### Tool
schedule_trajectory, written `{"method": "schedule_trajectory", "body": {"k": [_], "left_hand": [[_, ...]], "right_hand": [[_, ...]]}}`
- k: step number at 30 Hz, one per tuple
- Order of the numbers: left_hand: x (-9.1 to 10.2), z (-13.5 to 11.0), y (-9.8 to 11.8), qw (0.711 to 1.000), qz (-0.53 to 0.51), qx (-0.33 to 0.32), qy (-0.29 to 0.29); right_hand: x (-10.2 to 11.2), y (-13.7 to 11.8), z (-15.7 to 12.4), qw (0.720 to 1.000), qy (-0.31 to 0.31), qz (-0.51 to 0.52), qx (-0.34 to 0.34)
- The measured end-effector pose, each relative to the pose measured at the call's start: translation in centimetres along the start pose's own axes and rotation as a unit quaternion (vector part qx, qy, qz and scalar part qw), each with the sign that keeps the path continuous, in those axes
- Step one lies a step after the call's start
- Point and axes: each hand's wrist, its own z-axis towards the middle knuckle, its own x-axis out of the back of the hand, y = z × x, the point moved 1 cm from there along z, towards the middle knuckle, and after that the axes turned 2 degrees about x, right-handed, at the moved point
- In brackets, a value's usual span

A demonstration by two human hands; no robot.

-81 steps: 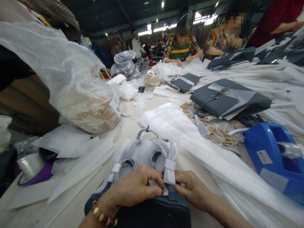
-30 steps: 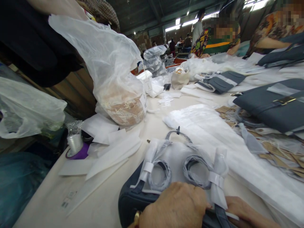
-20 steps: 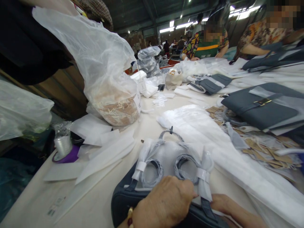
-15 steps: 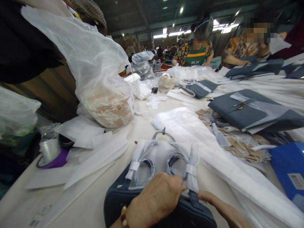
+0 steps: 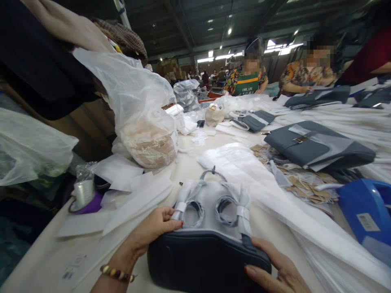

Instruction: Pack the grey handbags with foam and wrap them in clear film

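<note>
A dark blue-grey bag (image 5: 201, 256) lies on the table in front of me, its smooth end towards me. On top, two coiled straps (image 5: 195, 213) are wrapped in thin white paper and banded with white strips. A thin handle loop (image 5: 214, 175) sticks up at the far end. My left hand (image 5: 152, 228) grips the left side of the bag by the banded strap, thumb on the near edge. The right corner sits between the thumb and fingers of my right hand (image 5: 277, 264).
White foam sheeting (image 5: 275, 203) runs along the right. Behind it are another bag (image 5: 308, 142), paper tags (image 5: 311, 187) and a blue plastic container (image 5: 363, 211). A plastic-wrapped bundle (image 5: 149, 142), paper sheets (image 5: 140, 207) and a tape roll (image 5: 84, 193) lie left. Co-workers (image 5: 247, 83) stand across.
My left hand has moved from the middle of the bag, near the right strap, to its left side. My right hand now grips the right corner. The view has shifted slightly.
</note>
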Motion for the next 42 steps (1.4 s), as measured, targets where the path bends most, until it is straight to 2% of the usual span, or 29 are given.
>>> {"method": "schedule_trajectory", "body": {"k": [4,9,11,13,16,21,24,29,35,37,40,42], "left_hand": [[0.2,1.5,-0.5,0.992,-0.118,0.033,-0.021],[0.9,2.5,-1.6,0.983,-0.185,0.003,-0.01],[1.0,2.3,-1.8,0.978,-0.205,-0.006,-0.027],[0.9,2.1,-1.5,0.975,-0.212,-0.002,-0.066],[0.6,2.2,-0.9,0.975,-0.183,0.039,-0.121],[0.5,3.2,-0.9,0.976,-0.169,0.081,-0.11],[0.6,3.0,-1.2,0.971,-0.21,0.064,-0.091],[0.5,2.5,-1.3,0.946,-0.315,0.044,-0.061],[0.3,3.9,-2.3,0.949,-0.308,0.035,-0.058],[0.6,4.0,-2.5,0.954,-0.29,0.022,-0.073],[1.2,3.2,-2.4,0.956,-0.252,-0.042,-0.142],[1.6,2.5,-2.5,0.961,-0.216,-0.07,-0.16]], "right_hand": [[-0.5,-0.2,0.2,1.0,0.014,0.002,-0.001],[-0.8,-1.0,0.0,0.999,0.003,0.032,-0.036],[-0.8,-1.2,0.0,0.998,-0.001,0.035,-0.043],[-0.9,-1.2,0.0,0.998,-0.008,0.041,-0.047],[-1.1,-1.1,0.1,0.997,-0.018,0.053,-0.053],[-1.0,-1.5,0.2,0.996,-0.015,0.072,-0.057],[-1.0,-1.7,0.3,0.995,-0.005,0.085,-0.052],[-1.6,-1.4,1.0,0.988,-0.018,0.141,-0.058],[-2.8,-0.6,2.1,0.959,0.013,0.259,-0.112],[-3.2,-0.1,2.4,0.957,0.038,0.263,-0.116],[-3.4,0.6,2.6,0.955,0.067,0.263,-0.118],[-3.4,0.7,2.7,0.956,0.074,0.258,-0.119]]}}
